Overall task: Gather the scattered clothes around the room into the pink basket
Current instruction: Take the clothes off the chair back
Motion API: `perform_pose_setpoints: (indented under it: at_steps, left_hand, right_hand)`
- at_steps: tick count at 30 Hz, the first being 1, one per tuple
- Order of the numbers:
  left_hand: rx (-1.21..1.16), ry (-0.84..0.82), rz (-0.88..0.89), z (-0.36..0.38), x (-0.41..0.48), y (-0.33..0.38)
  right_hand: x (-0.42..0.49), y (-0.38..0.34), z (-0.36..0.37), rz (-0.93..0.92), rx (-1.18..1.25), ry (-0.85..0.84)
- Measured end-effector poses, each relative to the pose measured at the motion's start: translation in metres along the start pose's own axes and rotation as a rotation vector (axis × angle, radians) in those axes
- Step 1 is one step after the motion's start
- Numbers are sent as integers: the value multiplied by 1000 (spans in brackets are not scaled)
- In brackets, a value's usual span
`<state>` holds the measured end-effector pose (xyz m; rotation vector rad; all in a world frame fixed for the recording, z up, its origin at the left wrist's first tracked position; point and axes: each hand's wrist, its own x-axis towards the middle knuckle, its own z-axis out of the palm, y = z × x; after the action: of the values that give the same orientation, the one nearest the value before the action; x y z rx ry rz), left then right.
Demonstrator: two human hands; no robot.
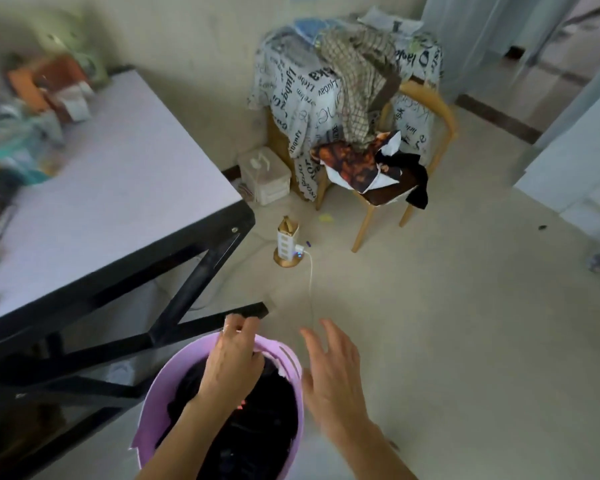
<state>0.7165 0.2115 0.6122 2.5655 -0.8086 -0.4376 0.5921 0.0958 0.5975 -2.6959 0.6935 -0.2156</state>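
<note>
The pink basket point(153, 424) sits low in the view, filled with dark clothes point(257, 420). My left hand point(234, 358) reaches across it and grips its far rim. To the right of the basket my right hand point(333, 372) hovers with its fingers spread and nothing in it. Further off, a wooden chair point(426, 109) is heaped with clothes: a checked garment point(357, 84), a white cloth with black lettering point(298, 98), an orange-brown printed piece point(350, 164) and a black garment point(413, 178).
A table with a pale top point(118, 174) and black frame point(194, 282) stands at left, cluttered at its far side. On the floor are a tower power strip point(286, 244) with a white cable point(310, 282) and a white plastic box point(265, 174). White furniture stands at right.
</note>
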Motion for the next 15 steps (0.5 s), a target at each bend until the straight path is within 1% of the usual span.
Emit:
perform_pose_setpoints:
  at_steps: [5, 6, 8, 9, 12, 15]
  left_hand:
    - [102, 223, 36, -23, 63, 121]
    - [100, 263, 58, -24, 78, 157]
    - [70, 315, 97, -33, 97, 201]
    - [49, 351, 120, -35, 114, 234]
    - [29, 405, 122, -43, 151, 287]
    - [13, 437, 113, -45, 188, 317]
  right_hand:
    - [82, 80, -109, -80, 17, 66]
    - [95, 108, -137, -76, 18, 79]
    - [117, 142, -173, -81, 1, 125]
    - [132, 172, -197, -70, -2, 142]
    - [163, 225, -238, -12, -5, 192]
    - [197, 265, -262, -9, -3, 197]
